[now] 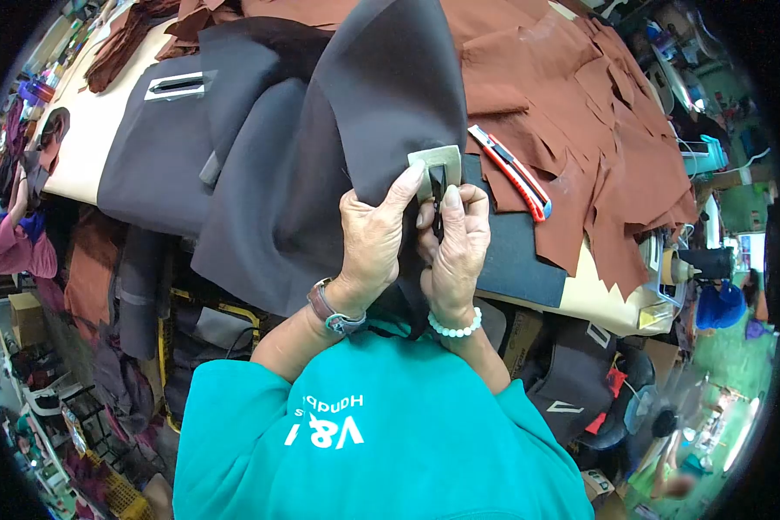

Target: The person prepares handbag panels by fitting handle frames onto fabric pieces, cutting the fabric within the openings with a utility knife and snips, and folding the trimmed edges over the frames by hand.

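Observation:
A large dark grey fabric panel [390, 82] is raised and folded in front of me. My left hand [374, 232] pinches its lower edge, the thumb resting on a small pale square patch [445, 156]. A narrow black strip-like piece [438, 184] lies over the middle of the patch; its exact kind is unclear. My right hand [456, 247] closes on that black piece, thumb pointing up along it and fingers curled behind. Just right of the hands, a red and white utility knife [511, 173] lies on the material.
Brown cut leather-like sheets [550, 95] are heaped across the right and back of the table [85, 160]. Another dark panel with a white-framed slot [175, 85] lies at left. A black flat board [520, 260] sits under the knife side. More dark pieces [572, 381] hang below right.

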Action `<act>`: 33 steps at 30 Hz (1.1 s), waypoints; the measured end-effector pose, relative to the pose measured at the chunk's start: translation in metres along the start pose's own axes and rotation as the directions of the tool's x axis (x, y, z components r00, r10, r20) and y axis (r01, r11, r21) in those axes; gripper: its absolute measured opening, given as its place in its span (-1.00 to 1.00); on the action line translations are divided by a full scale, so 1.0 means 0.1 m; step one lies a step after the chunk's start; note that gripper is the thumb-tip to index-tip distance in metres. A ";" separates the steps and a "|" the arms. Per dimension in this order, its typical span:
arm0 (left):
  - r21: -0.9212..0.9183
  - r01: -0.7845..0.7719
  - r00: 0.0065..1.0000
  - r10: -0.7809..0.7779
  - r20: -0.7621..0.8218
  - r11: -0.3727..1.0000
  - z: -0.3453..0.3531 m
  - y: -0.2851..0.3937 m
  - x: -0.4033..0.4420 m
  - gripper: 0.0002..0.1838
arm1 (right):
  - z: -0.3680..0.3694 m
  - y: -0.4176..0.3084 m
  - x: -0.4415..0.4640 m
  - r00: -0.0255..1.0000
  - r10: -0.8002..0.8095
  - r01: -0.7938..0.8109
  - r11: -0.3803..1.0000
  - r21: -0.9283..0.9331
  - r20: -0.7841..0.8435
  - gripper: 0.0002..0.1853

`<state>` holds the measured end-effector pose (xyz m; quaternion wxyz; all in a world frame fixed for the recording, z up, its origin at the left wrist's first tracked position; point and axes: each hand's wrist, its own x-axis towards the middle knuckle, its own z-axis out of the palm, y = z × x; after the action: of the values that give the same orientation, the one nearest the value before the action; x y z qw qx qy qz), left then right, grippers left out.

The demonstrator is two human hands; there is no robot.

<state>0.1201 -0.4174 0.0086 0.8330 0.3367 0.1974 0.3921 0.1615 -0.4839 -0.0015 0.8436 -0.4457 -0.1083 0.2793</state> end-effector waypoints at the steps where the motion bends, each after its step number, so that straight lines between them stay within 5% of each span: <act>1: -0.001 -0.007 1.000 0.007 -0.006 1.000 0.00 -0.01 0.01 -0.90 | -0.01 0.00 0.02 1.000 0.007 -0.007 1.000 -0.003 -0.002 -0.82; 5: 0.092 0.012 1.000 -0.013 0.013 0.996 -0.10 -0.06 0.10 -0.86 | -0.14 -0.21 0.00 0.993 0.100 -0.090 0.986 -0.141 0.061 -0.82; 6: 0.077 0.007 1.000 -0.008 0.007 0.997 -0.10 -0.06 0.14 -0.85 | -0.24 -0.28 -0.06 0.997 -0.028 0.050 0.951 -0.304 0.077 -0.78; 8: 0.048 0.006 1.000 -0.006 -0.001 0.999 -0.10 -0.06 0.19 -0.83 | -0.44 -0.38 -0.08 0.949 -0.310 0.238 0.598 -0.766 0.053 -0.78; 9: 0.039 0.036 0.999 -0.037 0.029 0.999 -0.12 -0.05 0.20 -0.82 | -0.61 -0.41 -0.04 0.889 -0.430 0.303 0.298 -0.905 0.156 -0.79; 10: 0.059 0.062 0.998 -0.064 0.028 0.996 -0.14 -0.07 0.20 -0.82 | -0.77 -0.43 -0.01 0.816 -0.502 0.312 -0.036 -0.949 0.288 -0.81; 14: 0.080 0.114 0.992 -0.118 0.053 0.990 -0.11 -0.14 0.21 -0.80 | -1.02 -0.48 -0.01 0.789 -0.384 0.292 -0.453 -0.842 0.480 -0.79; 18: 0.135 0.148 0.983 -0.161 0.093 0.980 -0.07 -0.19 0.17 -0.81 | -0.66 -0.71 0.20 0.700 -0.380 0.604 -0.135 -0.785 0.604 -0.73; 25: 0.207 0.147 0.977 -0.175 0.123 0.967 -0.07 -0.06 0.11 -0.82 | -0.35 -0.70 0.58 0.423 -0.226 0.843 -0.257 -0.473 0.877 -0.79; 29: 0.265 0.151 0.969 -0.195 0.149 0.952 -0.13 -0.03 0.13 -0.84 | -0.29 -0.70 0.69 0.455 -0.205 0.872 -0.091 -0.480 0.866 -0.83; 32: 0.254 0.178 0.957 -0.227 0.180 0.951 -0.18 -0.03 0.15 -0.86 | -0.23 -0.72 0.68 0.729 -0.057 0.678 0.193 -0.709 0.682 -0.86; 33: 0.255 0.192 0.953 -0.241 0.181 0.948 -0.18 -0.02 0.16 -0.85 | -0.23 -0.65 0.72 0.700 -0.125 0.707 0.259 -0.658 0.703 -0.91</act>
<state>0.1201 -0.3983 -0.0067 0.8417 0.4482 0.1894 0.2341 0.2549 -0.4885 0.0335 0.4374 -0.6837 -0.5832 0.0346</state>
